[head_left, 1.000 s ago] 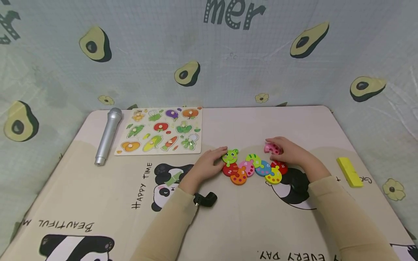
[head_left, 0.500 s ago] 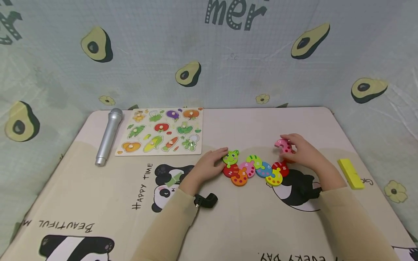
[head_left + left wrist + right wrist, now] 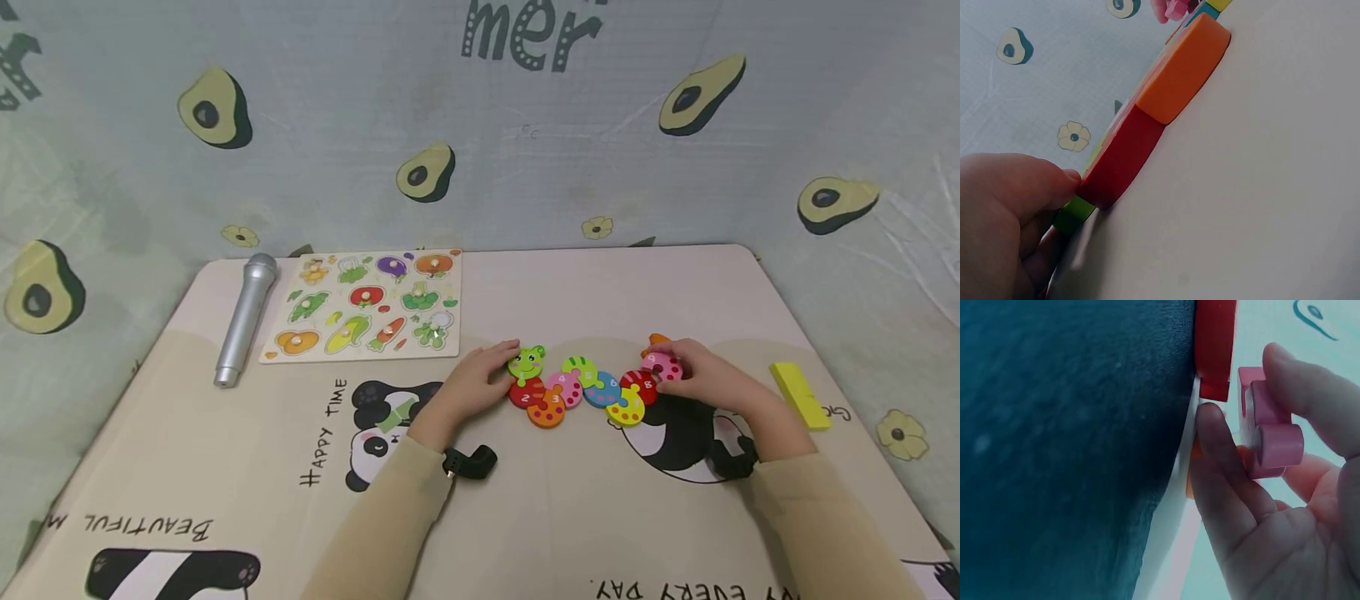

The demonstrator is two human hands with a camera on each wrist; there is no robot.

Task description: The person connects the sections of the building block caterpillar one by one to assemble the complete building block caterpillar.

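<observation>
A caterpillar puzzle of several numbered pieces lies in a wavy row on the table. My left hand (image 3: 472, 387) steadies its green smiling head piece (image 3: 527, 363), thumb and fingers curved at its left edge. The left wrist view shows the thumb beside that piece, right at the thick red piece (image 3: 1125, 156). My right hand (image 3: 712, 375) pinches a pink spotted piece (image 3: 663, 365) just above the red piece (image 3: 639, 385) at the row's right end. In the right wrist view, the pink piece (image 3: 1269, 425) sits tilted between thumb and fingers. An orange piece (image 3: 657, 339) shows just behind it, partly hidden.
A silver toy microphone (image 3: 246, 321) lies at the far left, beside a vegetable puzzle board (image 3: 450, 351). To the right is a yellow block (image 3: 800, 396). An avocado-print cloth (image 3: 525, 167) hangs behind the panda-print table cover (image 3: 562, 517).
My right hand has carried the pink piece rightward, then down toward the row's right end, turning it on the way. My left hand stays at the green head piece.
</observation>
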